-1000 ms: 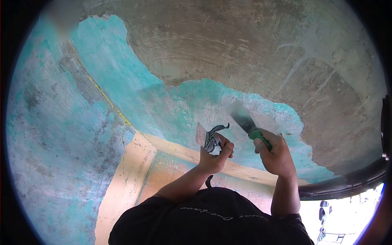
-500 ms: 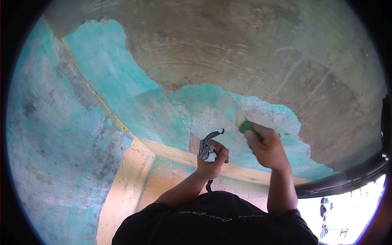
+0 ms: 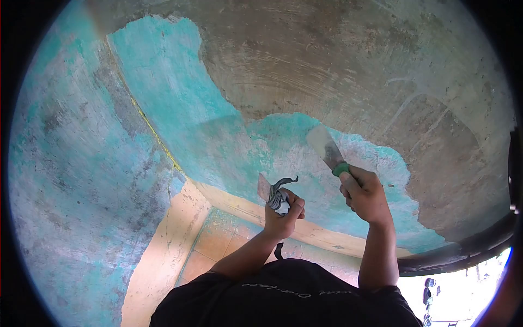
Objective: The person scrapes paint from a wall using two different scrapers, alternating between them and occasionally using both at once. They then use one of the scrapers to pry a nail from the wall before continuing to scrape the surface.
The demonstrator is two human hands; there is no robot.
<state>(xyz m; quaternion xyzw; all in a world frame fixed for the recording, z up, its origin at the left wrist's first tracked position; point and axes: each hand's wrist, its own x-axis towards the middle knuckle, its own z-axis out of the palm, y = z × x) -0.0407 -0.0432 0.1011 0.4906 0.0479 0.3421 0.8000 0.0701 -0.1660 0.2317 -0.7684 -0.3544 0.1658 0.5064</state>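
Note:
My right hand is closed around the green handle of a putty knife. Its broad metal blade points up and left, overlapping the turquoise painted wall just below the edge of the bare plaster. Lower and to the left, my left hand grips a scraper with a flat, squarish blade. Grey cloth is wrapped round the scraper's grip, and one loose strip of it sticks out to the upper right. My fingers hide the rest of that grip.
Along the wall's foot runs a cream skirting band, with floor tiles below it, speckled with paint bits. A second turquoise wall meets this one at a corner on the left. A dark curved edge borders a bright opening at lower right.
The putty knife, blurred before, now shows sharply, slightly farther right with my right hand. The view has shifted so the wall corner sits more to the right. Both hands keep their holds.

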